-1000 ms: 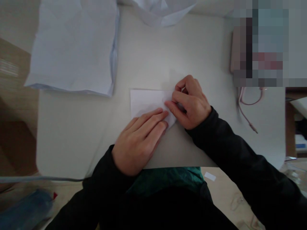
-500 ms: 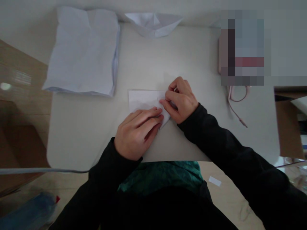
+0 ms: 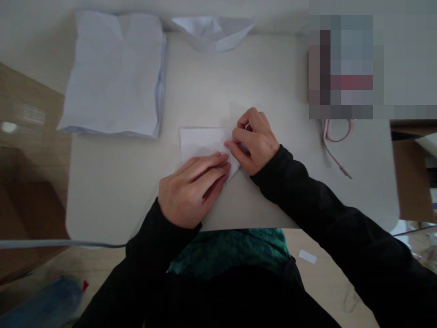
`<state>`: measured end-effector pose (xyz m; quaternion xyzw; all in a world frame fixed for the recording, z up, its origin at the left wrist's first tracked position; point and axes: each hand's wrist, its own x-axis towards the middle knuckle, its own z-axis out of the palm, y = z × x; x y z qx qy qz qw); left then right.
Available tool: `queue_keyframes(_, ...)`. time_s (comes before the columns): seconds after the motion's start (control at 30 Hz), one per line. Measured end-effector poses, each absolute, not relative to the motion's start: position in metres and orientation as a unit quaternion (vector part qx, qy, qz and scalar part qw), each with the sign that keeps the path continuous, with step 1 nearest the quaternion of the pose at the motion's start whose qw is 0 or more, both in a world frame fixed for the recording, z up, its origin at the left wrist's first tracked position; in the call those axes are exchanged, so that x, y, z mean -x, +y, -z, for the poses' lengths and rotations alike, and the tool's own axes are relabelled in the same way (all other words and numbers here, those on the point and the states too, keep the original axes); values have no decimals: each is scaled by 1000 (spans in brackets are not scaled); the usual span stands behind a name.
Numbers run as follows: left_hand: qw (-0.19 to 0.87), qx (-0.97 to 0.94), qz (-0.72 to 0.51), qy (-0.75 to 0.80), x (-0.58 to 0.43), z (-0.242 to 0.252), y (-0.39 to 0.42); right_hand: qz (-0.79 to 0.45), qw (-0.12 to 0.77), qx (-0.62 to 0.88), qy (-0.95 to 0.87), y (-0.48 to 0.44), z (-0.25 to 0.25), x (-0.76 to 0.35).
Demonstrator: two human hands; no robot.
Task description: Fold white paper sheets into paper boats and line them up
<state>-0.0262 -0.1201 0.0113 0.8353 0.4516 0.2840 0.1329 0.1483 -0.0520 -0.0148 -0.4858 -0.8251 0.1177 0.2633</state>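
Hands (image 3: 191,193) (image 3: 254,141) edged left, seemingly, over folded paper (image 3: 201,143)

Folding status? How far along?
Done: one folded paper boat sits at the table's far edge. In hand: a white sheet, creased to a point at its near end, with the left hand pressing it and the right hand pinching the fold. Left: the paper stack looks unfolded; sheet count can't be told.

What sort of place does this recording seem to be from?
Probably a home or small office desk: the left hand and right hand fold a white paper sheet on a pale round-cornered table, beside a stack of paper and a folded paper boat, with a cardboard box nearby.
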Motion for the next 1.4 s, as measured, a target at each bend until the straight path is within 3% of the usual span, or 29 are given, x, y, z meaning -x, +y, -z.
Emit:
queue_keyframes(0.13, 124, -838, -279, 453, 26, -12, -120, -107, 276, 487, -822, -54, 13, -155)
queue_keyframes(0.33, 93, -840, -278, 456, 25, -14, -118, 10, 311, 455, -834, -93, -5, -164)
queue_keyframes(0.93, 108, -828, -288, 469, 23, -12, -118, -21, 258, 495, -829, -117, 1, -170)
queue_keyframes(1.4, 124, -844, -265, 450, 28, -12, -112, 42, 264, 602, -753, -108, 9, -193)
